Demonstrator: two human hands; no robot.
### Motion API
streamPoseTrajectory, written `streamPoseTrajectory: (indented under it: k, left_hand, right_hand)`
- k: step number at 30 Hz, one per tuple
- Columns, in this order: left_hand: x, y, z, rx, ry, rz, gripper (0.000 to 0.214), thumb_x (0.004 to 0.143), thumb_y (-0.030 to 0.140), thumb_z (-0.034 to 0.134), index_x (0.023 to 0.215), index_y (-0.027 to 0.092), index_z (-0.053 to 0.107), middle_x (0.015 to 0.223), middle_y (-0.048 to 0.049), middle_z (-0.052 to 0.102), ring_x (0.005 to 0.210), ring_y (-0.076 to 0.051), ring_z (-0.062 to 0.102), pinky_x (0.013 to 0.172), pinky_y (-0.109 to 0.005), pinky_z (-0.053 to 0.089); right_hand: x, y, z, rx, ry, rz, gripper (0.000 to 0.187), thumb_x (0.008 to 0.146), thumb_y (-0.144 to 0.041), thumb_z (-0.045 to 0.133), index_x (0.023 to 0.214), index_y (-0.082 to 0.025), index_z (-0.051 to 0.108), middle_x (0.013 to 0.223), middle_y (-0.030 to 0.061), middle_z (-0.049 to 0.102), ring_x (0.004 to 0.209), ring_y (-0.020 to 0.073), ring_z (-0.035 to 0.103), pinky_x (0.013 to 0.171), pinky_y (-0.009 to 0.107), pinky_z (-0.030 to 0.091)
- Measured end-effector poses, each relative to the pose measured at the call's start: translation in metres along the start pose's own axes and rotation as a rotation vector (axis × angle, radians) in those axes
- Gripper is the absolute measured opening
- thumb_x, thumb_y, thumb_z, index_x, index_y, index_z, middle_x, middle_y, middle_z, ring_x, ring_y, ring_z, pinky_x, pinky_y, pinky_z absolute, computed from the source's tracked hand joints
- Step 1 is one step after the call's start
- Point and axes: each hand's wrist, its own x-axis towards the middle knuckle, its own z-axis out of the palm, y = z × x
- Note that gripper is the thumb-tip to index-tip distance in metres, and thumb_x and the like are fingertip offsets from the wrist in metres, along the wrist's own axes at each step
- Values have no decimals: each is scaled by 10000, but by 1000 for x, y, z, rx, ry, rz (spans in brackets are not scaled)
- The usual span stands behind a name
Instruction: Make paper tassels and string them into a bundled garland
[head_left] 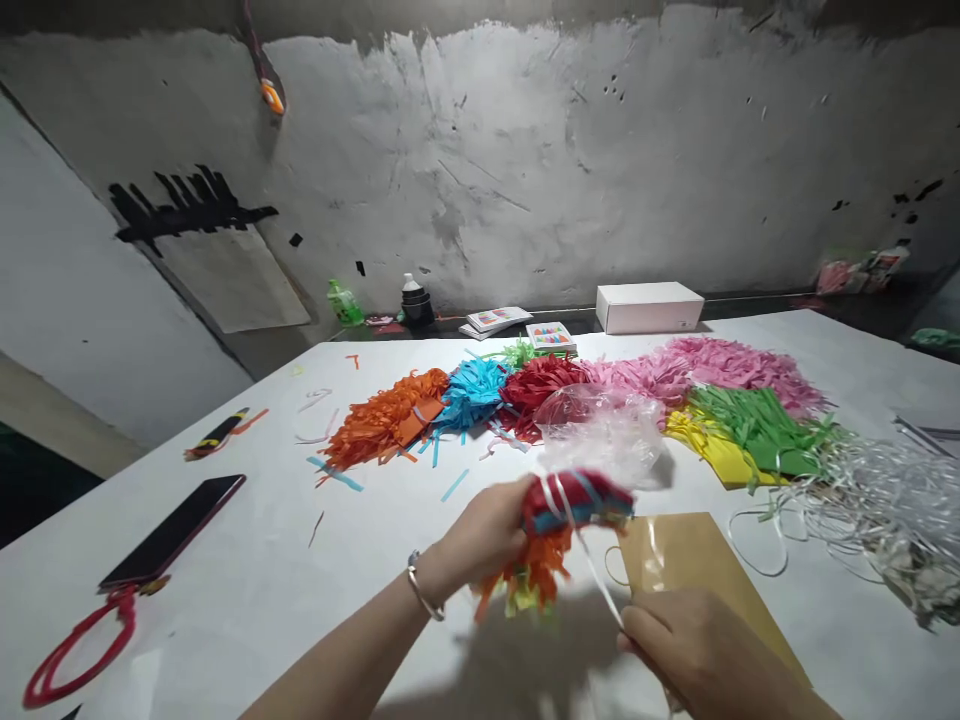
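My left hand [491, 530] is closed round a bundle of coloured paper tassels [577, 497], red and blue on top with orange and yellow-green strips hanging below. A white string [596, 575] loops over the bundle and runs down to my right hand [679, 640], whose thumb and fingers pinch it. The string looks taut between the two hands. Beneath my right hand lies a brown paper envelope [697, 560]. Past the bundle sits a crumpled clear plastic bag [607, 425]. The bundle is a little blurred by motion.
Fringed paper piles cross the table: orange [390, 410], blue [474, 392], red [544, 385], pink [739, 370], green [765, 420]. White string [892, 490] tangles at right. A phone [176, 530] and cutter [217, 432] lie left. A white box [649, 307] stands by the wall.
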Motion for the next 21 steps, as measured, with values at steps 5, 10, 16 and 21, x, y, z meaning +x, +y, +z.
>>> streamPoseTrajectory:
  k: [5,10,16,21]
  left_hand:
    - [-4,-3,-1,-174,-278,216,260,729,314,693,950,190,635,837,-15,727,705,-202,654,660,-257,504]
    - [-7,-10,-6,67,-65,-87,165,794,223,597,950,176,622,901,-80,720,801,-257,666,706,-315,504]
    - [-14,-11,-16,-437,-367,97,355,592,250,774,918,186,649,814,6,686,709,-184,618,628,-237,483]
    - [-21,-29,-10,-956,-388,-112,459,585,358,849,944,130,677,837,-16,703,719,-181,627,626,-253,509]
  right_hand:
    - [2,-2,-4,26,29,42,369,1054,-211,302,789,-203,560,599,-4,573,501,131,529,496,259,314]
    - [5,-9,3,-17,-38,-19,393,1042,-195,335,710,-212,545,568,-6,571,449,138,490,465,297,249]
    - [-9,13,7,251,-78,178,326,1043,-302,352,825,-197,570,674,19,636,583,150,594,540,249,376]
    - [-40,25,24,371,-107,521,326,991,-385,408,812,-214,621,714,30,684,648,180,651,590,261,444]
